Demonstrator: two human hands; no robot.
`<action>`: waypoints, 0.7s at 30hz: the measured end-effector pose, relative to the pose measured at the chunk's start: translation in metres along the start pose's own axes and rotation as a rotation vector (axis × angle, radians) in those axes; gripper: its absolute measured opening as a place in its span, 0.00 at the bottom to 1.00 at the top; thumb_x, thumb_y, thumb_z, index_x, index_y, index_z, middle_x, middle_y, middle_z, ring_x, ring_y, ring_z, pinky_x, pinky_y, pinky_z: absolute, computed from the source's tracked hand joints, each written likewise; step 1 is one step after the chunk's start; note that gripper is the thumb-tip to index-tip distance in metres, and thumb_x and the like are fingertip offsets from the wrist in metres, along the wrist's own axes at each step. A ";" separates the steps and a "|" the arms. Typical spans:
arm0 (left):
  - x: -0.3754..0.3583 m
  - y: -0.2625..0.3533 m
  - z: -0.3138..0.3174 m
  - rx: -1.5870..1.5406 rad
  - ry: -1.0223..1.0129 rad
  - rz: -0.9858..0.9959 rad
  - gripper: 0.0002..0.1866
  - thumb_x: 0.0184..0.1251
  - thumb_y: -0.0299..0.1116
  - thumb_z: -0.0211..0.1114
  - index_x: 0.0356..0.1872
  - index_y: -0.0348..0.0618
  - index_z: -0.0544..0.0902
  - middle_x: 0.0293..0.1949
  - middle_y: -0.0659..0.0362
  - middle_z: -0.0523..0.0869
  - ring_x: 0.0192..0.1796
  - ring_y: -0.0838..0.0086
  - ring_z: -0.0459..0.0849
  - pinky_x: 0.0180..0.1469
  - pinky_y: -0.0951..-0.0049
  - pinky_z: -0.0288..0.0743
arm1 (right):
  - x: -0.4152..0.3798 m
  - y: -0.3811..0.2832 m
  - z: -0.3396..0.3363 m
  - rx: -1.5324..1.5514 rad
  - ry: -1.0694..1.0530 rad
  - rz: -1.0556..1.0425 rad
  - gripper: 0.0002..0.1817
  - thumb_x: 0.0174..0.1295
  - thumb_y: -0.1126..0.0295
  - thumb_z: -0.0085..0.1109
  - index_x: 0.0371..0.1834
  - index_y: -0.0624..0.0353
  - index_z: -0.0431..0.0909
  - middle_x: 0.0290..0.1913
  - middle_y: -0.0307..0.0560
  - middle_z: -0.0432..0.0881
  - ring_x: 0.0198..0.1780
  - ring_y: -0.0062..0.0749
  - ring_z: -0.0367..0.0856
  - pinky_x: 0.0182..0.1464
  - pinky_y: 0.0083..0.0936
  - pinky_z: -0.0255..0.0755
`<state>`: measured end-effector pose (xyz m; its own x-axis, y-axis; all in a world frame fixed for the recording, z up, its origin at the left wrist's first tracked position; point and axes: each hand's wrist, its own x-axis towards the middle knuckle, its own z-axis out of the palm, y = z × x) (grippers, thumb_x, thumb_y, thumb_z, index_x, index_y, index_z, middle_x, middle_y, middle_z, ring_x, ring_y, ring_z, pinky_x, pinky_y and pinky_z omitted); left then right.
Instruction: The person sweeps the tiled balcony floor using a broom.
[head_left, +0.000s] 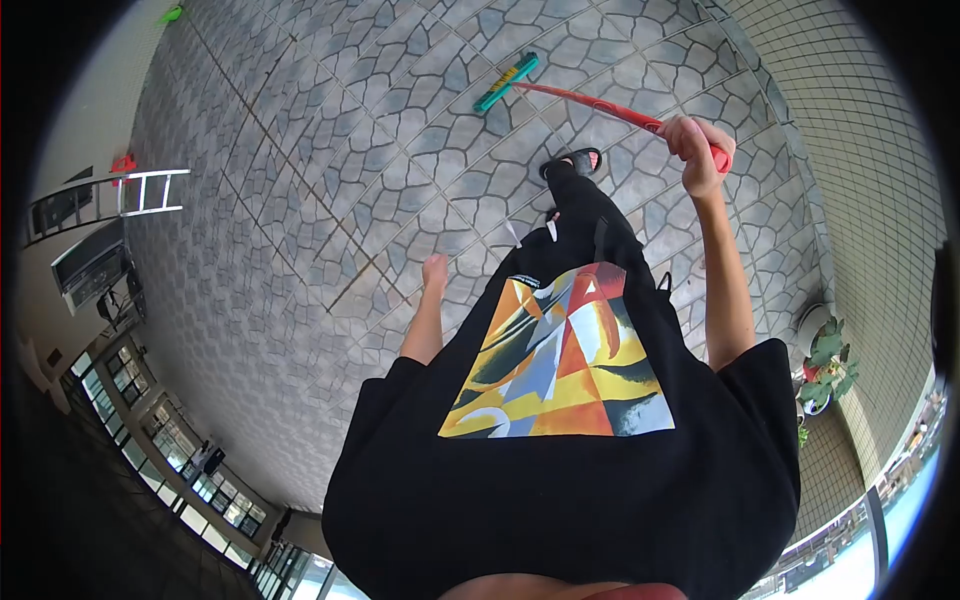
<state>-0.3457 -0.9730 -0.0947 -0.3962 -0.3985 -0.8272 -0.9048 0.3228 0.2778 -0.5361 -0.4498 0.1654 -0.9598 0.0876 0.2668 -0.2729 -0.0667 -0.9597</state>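
Note:
My right hand is closed around the upper end of a long red handle. The handle belongs to a broom with a narrow teal head and yellow at its middle. That head rests on the stone-patterned floor, ahead of my foot. Down at my side hangs my left hand, apart from the broom; it looks closed, with nothing seen in it. A black sandal shows on one foot, and the other foot is mostly hidden by my black trousers.
Grey paving spreads ahead and to the left. A tiled wall runs along the right, with a potted plant near it. On the left stand a metal ladder and a red object. Windows lie at the lower left.

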 end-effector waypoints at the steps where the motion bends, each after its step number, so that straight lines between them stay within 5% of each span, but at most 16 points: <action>1: -0.013 -0.020 0.012 -0.091 0.023 -0.037 0.18 0.68 0.46 0.61 0.53 0.49 0.82 0.38 0.65 0.83 0.34 0.77 0.79 0.30 0.73 0.70 | 0.001 0.000 -0.001 -0.014 -0.002 0.001 0.21 0.67 0.72 0.49 0.14 0.67 0.69 0.16 0.42 0.70 0.22 0.27 0.71 0.39 0.30 0.76; 3: -0.034 -0.057 0.041 -0.197 0.032 -0.076 0.18 0.69 0.47 0.60 0.53 0.50 0.82 0.39 0.65 0.83 0.34 0.76 0.79 0.30 0.73 0.70 | -0.005 0.001 -0.003 -0.018 -0.024 -0.009 0.21 0.67 0.73 0.49 0.14 0.67 0.69 0.16 0.43 0.70 0.22 0.28 0.71 0.39 0.30 0.76; 6: -0.057 -0.095 0.092 -0.269 -0.004 -0.039 0.20 0.66 0.42 0.64 0.51 0.37 0.81 0.24 0.63 0.78 0.22 0.77 0.75 0.22 0.73 0.66 | -0.017 0.000 -0.002 -0.019 -0.045 -0.024 0.21 0.68 0.74 0.48 0.14 0.67 0.68 0.16 0.44 0.70 0.23 0.29 0.71 0.40 0.31 0.75; 12: -0.093 -0.118 0.197 -0.378 -0.166 0.064 0.28 0.66 0.45 0.66 0.61 0.37 0.78 0.35 0.58 0.85 0.29 0.75 0.80 0.33 0.72 0.74 | -0.027 0.000 -0.010 0.006 -0.127 -0.021 0.20 0.69 0.76 0.48 0.15 0.68 0.69 0.18 0.43 0.70 0.25 0.29 0.72 0.39 0.31 0.73; 13: -0.094 -0.120 0.211 -0.362 -0.154 0.167 0.28 0.65 0.45 0.66 0.61 0.37 0.78 0.36 0.57 0.85 0.30 0.75 0.80 0.34 0.72 0.75 | -0.031 0.000 -0.016 -0.073 -0.136 0.005 0.21 0.70 0.77 0.44 0.15 0.64 0.61 0.19 0.45 0.68 0.25 0.32 0.69 0.44 0.37 0.75; 15: -0.071 -0.138 0.239 -0.324 -0.175 0.340 0.27 0.65 0.45 0.66 0.59 0.38 0.79 0.39 0.55 0.87 0.37 0.72 0.85 0.41 0.71 0.78 | -0.048 -0.002 -0.032 -0.078 -0.135 0.004 0.21 0.70 0.77 0.44 0.15 0.64 0.61 0.19 0.45 0.68 0.26 0.32 0.70 0.44 0.37 0.75; 18: -0.116 -0.112 0.233 -0.426 -0.124 0.142 0.26 0.65 0.46 0.66 0.57 0.37 0.81 0.43 0.52 0.88 0.45 0.69 0.86 0.48 0.70 0.78 | -0.087 -0.006 -0.070 -0.052 -0.126 -0.022 0.20 0.71 0.77 0.45 0.16 0.68 0.68 0.19 0.44 0.71 0.27 0.30 0.73 0.44 0.34 0.75; 21: -0.083 -0.141 0.246 -0.276 -0.104 0.156 0.26 0.63 0.46 0.67 0.54 0.35 0.82 0.44 0.50 0.88 0.47 0.64 0.86 0.50 0.67 0.78 | -0.137 -0.030 -0.116 -0.102 -0.063 0.025 0.21 0.71 0.77 0.44 0.15 0.64 0.61 0.19 0.45 0.69 0.27 0.31 0.70 0.45 0.36 0.74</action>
<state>-0.1469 -0.7739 -0.1850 -0.5277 -0.2686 -0.8058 -0.8485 0.1228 0.5148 -0.3890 -0.3441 0.1480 -0.9692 0.0244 0.2450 -0.2441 0.0342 -0.9691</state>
